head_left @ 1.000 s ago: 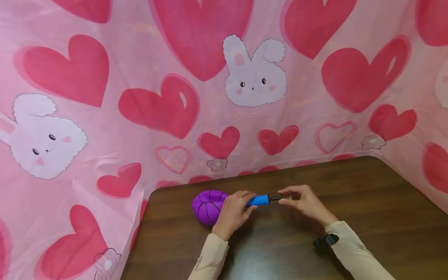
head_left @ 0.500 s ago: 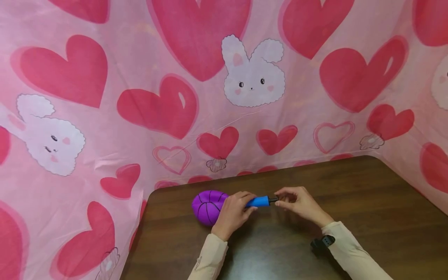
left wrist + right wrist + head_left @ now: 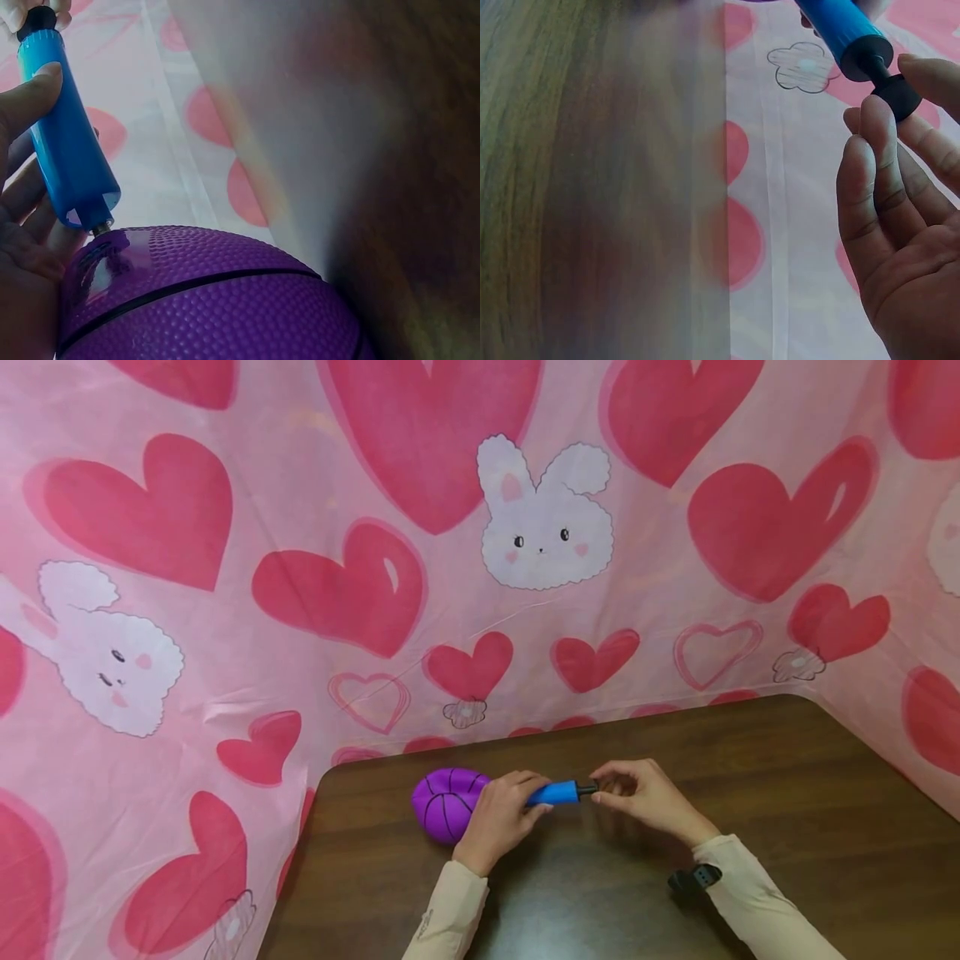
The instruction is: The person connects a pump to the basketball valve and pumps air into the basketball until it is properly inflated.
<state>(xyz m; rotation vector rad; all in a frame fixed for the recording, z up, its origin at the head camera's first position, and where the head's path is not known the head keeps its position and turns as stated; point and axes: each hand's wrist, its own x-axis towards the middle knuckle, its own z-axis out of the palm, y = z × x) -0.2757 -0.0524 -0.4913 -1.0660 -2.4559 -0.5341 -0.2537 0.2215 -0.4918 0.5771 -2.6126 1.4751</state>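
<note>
A purple ball [image 3: 447, 806] with black lines, its top dented, sits on the table. My left hand [image 3: 495, 818] lies against its right side and grips the blue barrel of a hand pump [image 3: 555, 793]. In the left wrist view the pump [image 3: 69, 135] meets the ball [image 3: 217, 307] at a metal needle end, with my left thumb across the barrel. My right hand [image 3: 648, 797] pinches the pump's black handle [image 3: 897, 96] between thumb and fingers. A short length of black rod shows between handle and barrel.
The brown wooden table [image 3: 750, 777] has a pink cloth [image 3: 360, 460] printed with hearts and rabbits behind it and at its sides. A black device [image 3: 693, 881] is strapped to the right wrist.
My right hand has moved slightly left, pushing the handle toward the barrel, so less rod shows than a second ago. My left hand and the ball have stayed put.
</note>
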